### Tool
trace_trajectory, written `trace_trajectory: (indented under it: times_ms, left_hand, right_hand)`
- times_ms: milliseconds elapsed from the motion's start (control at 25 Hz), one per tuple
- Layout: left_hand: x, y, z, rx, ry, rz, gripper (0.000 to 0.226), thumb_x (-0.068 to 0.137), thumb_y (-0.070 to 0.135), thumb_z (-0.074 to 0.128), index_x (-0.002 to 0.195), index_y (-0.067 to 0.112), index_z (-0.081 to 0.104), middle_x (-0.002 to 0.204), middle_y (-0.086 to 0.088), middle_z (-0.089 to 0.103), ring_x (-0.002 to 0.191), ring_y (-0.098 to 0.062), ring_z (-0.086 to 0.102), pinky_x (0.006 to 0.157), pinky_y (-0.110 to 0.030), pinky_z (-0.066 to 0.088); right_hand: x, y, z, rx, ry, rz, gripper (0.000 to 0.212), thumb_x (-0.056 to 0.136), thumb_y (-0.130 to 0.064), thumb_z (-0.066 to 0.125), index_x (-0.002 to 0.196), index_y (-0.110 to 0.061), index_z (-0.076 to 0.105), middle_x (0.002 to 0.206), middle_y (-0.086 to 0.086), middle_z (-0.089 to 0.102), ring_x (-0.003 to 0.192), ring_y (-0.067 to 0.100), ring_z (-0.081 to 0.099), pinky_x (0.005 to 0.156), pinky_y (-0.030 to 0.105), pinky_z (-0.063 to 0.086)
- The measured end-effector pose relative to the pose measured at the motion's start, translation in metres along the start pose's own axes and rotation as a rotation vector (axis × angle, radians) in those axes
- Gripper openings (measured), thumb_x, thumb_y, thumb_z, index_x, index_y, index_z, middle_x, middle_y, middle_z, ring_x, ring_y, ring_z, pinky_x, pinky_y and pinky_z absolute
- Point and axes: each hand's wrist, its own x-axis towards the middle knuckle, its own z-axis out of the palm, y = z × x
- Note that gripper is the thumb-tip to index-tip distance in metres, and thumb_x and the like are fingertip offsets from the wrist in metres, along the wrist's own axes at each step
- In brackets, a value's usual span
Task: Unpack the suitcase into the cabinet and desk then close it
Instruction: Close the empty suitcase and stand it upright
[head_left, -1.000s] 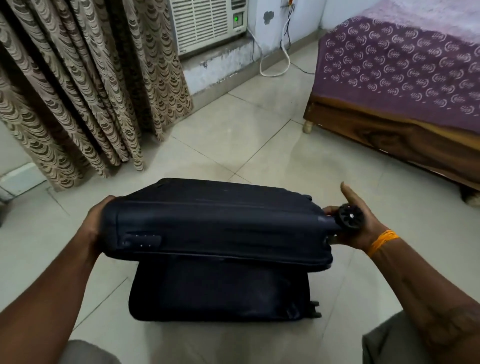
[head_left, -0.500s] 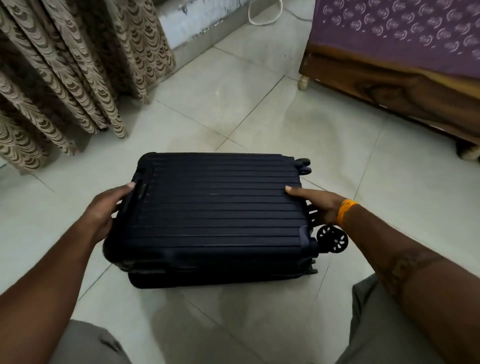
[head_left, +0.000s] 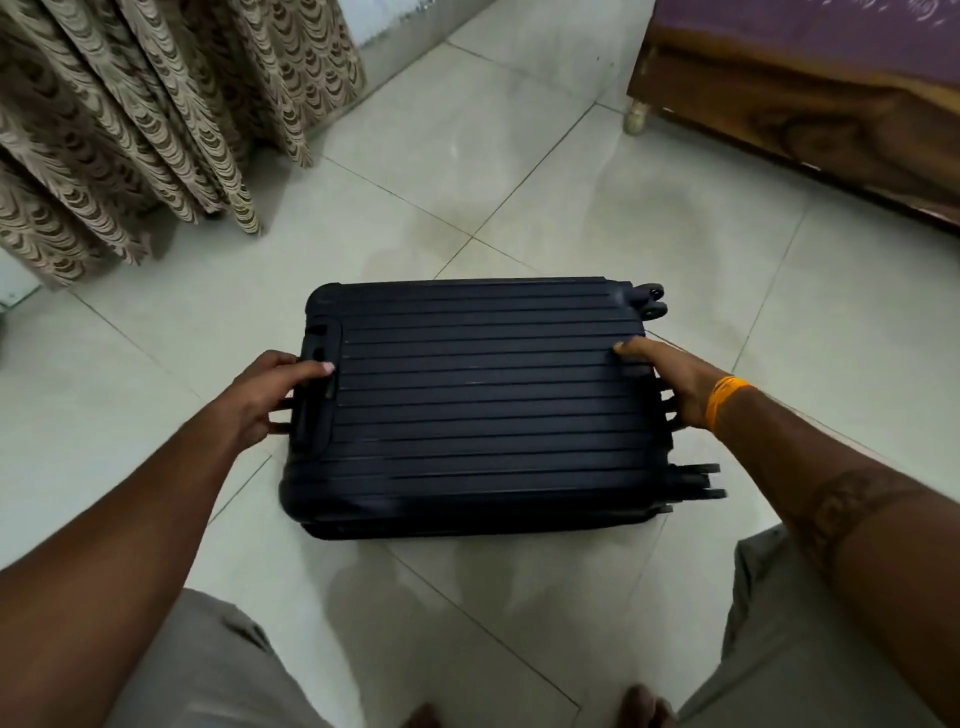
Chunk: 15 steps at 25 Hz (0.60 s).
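Observation:
A dark navy hard-shell suitcase (head_left: 483, 405) with a ribbed lid lies flat and closed on the tiled floor, its wheels (head_left: 652, 301) pointing right. My left hand (head_left: 265, 395) grips the left end by the top handle, thumb on the lid and fingers down the side. At the right end my right hand (head_left: 670, 379), with an orange band at its wrist, holds the edge between the wheel pairs, thumb on top. The inside of the suitcase is hidden.
Patterned beige curtains (head_left: 130, 130) hang to the floor at the back left. A wooden bed frame (head_left: 831, 114) with a purple cover stands at the back right, its leg (head_left: 636, 114) on the tiles. My knees and bare toes frame the bottom edge.
The lid, raised one second ago, has swung down onto the lower half. Both hands followed it down and stay on the suitcase's ends.

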Motion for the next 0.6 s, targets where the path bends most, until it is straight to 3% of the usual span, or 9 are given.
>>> trace_trajectory:
  times_ms: [120, 200, 320, 400, 520, 600]
  left_hand:
    - [-0.003, -0.001, 0.002, 0.011, -0.034, -0.045, 0.067, 0.078, 0.046, 0.085, 0.128, 0.012, 0.059, 0.125, -0.008, 0.069, 0.110, -0.029, 0.068, 0.073, -0.045, 0.058]
    - [-0.007, 0.002, 0.003, 0.001, -0.036, -0.062, 0.055, 0.081, 0.043, 0.083, 0.121, 0.012, 0.060, 0.121, -0.007, 0.069, 0.109, -0.029, 0.067, 0.076, -0.045, 0.058]
    - [-0.011, 0.002, 0.008, 0.017, -0.036, -0.070, 0.033, 0.086, 0.038, 0.080, 0.105, 0.018, 0.062, 0.117, -0.007, 0.069, 0.106, -0.028, 0.067, 0.079, -0.044, 0.057]
    - [-0.014, 0.000, 0.013, 0.045, -0.046, -0.094, 0.035, 0.085, 0.038, 0.079, 0.109, 0.016, 0.064, 0.118, -0.007, 0.069, 0.107, -0.028, 0.068, 0.079, -0.044, 0.057]
    - [-0.017, -0.002, 0.017, 0.064, -0.062, -0.140, 0.045, 0.086, 0.040, 0.078, 0.122, 0.016, 0.065, 0.122, -0.009, 0.068, 0.108, -0.029, 0.068, 0.079, -0.046, 0.059]
    - [-0.019, -0.003, 0.016, 0.082, -0.084, -0.170, 0.050, 0.085, 0.042, 0.079, 0.126, 0.018, 0.064, 0.124, -0.011, 0.067, 0.108, -0.029, 0.068, 0.077, -0.047, 0.061]
  right_hand:
    - [0.006, -0.005, -0.002, 0.066, 0.010, -0.089, 0.056, 0.082, -0.067, 0.071, 0.118, -0.023, 0.072, 0.105, 0.006, 0.076, 0.098, 0.028, 0.071, 0.083, 0.038, 0.055]
    - [0.015, -0.006, -0.005, 0.098, 0.025, -0.104, 0.066, 0.078, -0.066, 0.075, 0.122, -0.017, 0.072, 0.108, 0.010, 0.079, 0.100, 0.031, 0.075, 0.095, 0.045, 0.058]
    - [0.015, -0.001, -0.004, 0.057, 0.041, -0.090, 0.054, 0.085, -0.060, 0.069, 0.114, -0.015, 0.072, 0.109, 0.015, 0.076, 0.102, 0.036, 0.072, 0.090, 0.044, 0.058]
    - [0.017, 0.003, -0.002, 0.026, 0.073, -0.047, 0.058, 0.080, -0.063, 0.070, 0.113, -0.015, 0.073, 0.107, 0.018, 0.076, 0.102, 0.039, 0.072, 0.087, 0.045, 0.059]
    - [0.024, 0.007, -0.003, 0.016, 0.138, -0.022, 0.076, 0.058, -0.073, 0.073, 0.110, -0.017, 0.076, 0.105, 0.017, 0.078, 0.099, 0.041, 0.073, 0.098, 0.054, 0.057]
    - [0.024, 0.004, 0.000, -0.039, 0.256, -0.035, 0.081, 0.058, -0.076, 0.070, 0.112, -0.016, 0.072, 0.108, 0.015, 0.075, 0.097, 0.039, 0.072, 0.098, 0.054, 0.057]
